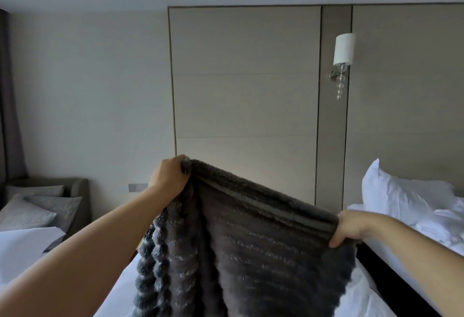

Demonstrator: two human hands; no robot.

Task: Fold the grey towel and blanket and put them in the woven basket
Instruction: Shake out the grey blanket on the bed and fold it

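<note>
— How many blankets?
— One dark grey ribbed plush blanket (251,254). Two bare hands: left hand (168,176), right hand (351,227).
— Lamps?
— One wall lamp with a white cylindrical shade (343,49).
— Cushions?
— Three grey square fabric cushions (54,205), it seems. One grey upholstered sofa (80,191), one plump white pillow (394,191).

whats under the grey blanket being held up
White bedding shows below the blanket, which the left hand and right hand grip by its top edge; anything behind the cloth is covered.
</note>
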